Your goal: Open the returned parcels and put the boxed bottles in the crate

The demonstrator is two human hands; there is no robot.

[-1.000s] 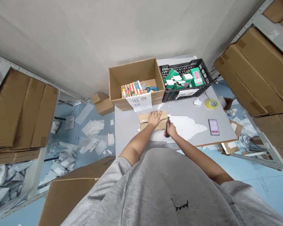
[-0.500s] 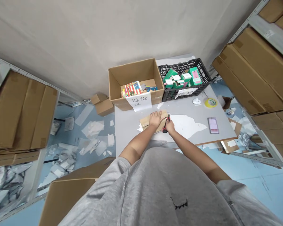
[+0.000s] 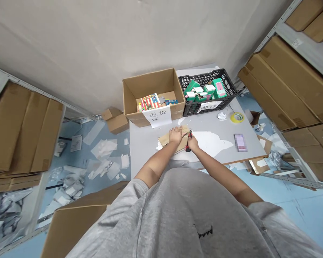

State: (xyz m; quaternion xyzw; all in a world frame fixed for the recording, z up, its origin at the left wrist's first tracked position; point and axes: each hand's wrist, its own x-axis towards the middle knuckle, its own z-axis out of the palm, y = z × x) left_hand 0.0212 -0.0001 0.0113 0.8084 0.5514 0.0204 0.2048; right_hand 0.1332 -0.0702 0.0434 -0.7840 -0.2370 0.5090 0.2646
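On the near part of the grey table lies a flat brown cardboard package (image 3: 164,140). My left hand (image 3: 174,135) presses on top of it with fingers spread. At the package's right side, my right hand (image 3: 193,143) is closed around a red and black utility knife (image 3: 188,144), its tip pointing away from me. The knife is against or just over the cardboard; whether the blade touches is too small to tell. A torn white sheet (image 3: 212,141) lies beside and partly under the package.
Behind stand an open carton (image 3: 127,104) with books and a black crate (image 3: 187,107) of green boxes. Yellow tape (image 3: 237,117), crumpled paper (image 3: 221,115) and a phone-like item (image 3: 240,142) lie at right. Shelves with cartons (image 3: 293,79) flank the table; paper scraps (image 3: 103,147) litter the floor.
The whole view has shifted slightly. Both hands keep nearly the same place on the package, and the knife stands a little straighter.
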